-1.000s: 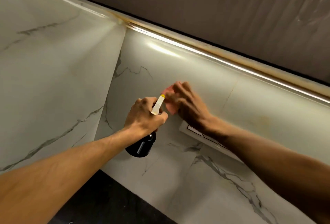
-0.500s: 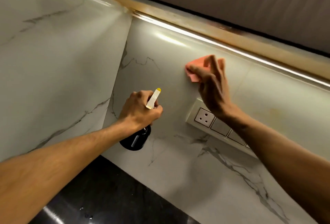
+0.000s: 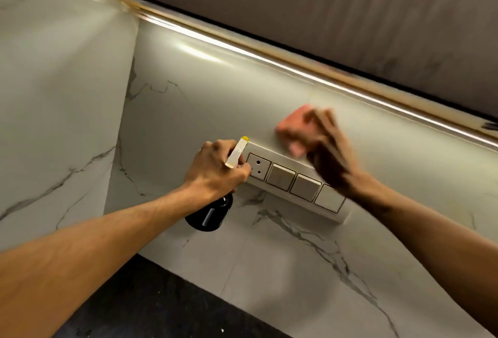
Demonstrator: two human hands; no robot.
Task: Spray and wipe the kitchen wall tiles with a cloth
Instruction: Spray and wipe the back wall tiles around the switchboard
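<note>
Left grip (image 3: 215, 172) wrapped round the neck of the spray bottle (image 3: 209, 216). Its dark body hangs below the fist and the white, yellow-tipped nozzle (image 3: 237, 152) points at the wall tiles (image 3: 188, 90). Right grip (image 3: 330, 160) is motion-blurred, fingers stretched over the pink cloth (image 3: 293, 127), pressing it to the tile just above the switch panel (image 3: 293, 185). Dark surface (image 3: 161, 300) below.

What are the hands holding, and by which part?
Left hand grips the dark spray bottle at its neck; right hand presses a pink cloth flat on the tile.
</note>
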